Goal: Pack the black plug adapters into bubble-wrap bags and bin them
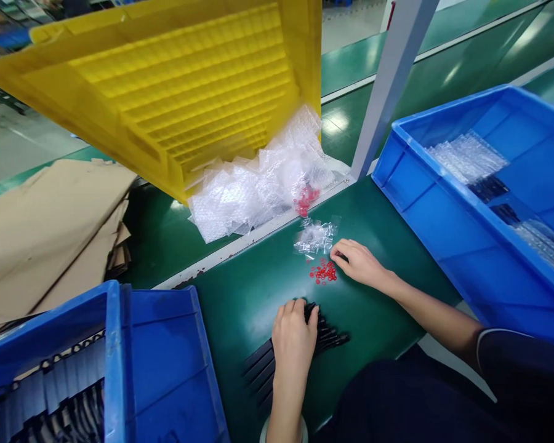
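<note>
My left hand lies over a fanned row of slim black strip-like parts on the green bench. Its fingers curl down round their far ends, and the palm hides the middle of the row. Farther right, my right hand is closed, thumb and fingertips together, beside a little heap of small red rings. What those fingertips hold, if anything, cannot be made out. Just beyond the rings lies a pile of small clear plastic pieces, close to the right fingertips.
Bubble-wrap bags and a bag of red pieces lie against a tilted yellow crate. Blue bins stand at right and left, holding bagged parts. Cardboard sheets lie left; a grey post rises behind.
</note>
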The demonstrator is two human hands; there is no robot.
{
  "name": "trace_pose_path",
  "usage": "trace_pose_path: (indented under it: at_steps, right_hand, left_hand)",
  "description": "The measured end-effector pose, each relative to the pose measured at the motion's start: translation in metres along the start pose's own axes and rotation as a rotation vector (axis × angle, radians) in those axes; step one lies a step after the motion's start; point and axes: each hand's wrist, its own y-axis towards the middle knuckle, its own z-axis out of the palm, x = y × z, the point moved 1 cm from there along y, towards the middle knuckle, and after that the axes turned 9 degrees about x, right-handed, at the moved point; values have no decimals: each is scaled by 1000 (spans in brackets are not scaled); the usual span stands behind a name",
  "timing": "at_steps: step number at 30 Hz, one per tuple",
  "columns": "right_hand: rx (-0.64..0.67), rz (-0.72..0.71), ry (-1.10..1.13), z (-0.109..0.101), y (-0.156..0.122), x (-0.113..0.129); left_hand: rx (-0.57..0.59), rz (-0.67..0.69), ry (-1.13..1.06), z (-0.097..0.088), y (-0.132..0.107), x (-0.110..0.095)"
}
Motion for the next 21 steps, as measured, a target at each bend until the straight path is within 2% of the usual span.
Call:
trace_pose_path:
  at_steps: [4,7,12,16,18,21]
  right_hand:
    - [34,10,-56,5,11,5]
    - [60,28,-101,10,16,9]
    - [85,36,-145,15,20,10]
    - [52,27,-127,7,18,11]
    - [36,18,-96,-1,13,18]
    - [55,-56,35,-7,4,40]
  left_hand:
    - [60,-6,7,-1,-2,-1]
    - [67,-4,-71,-1,-5,4]
    - [-26,26,-367,-3,-7,17]
    - [-98,58,-601,-6,-8,27]
    - [-111,74,-713,-7,-10,30]
    - [-64,49,-869,-6,-13,32]
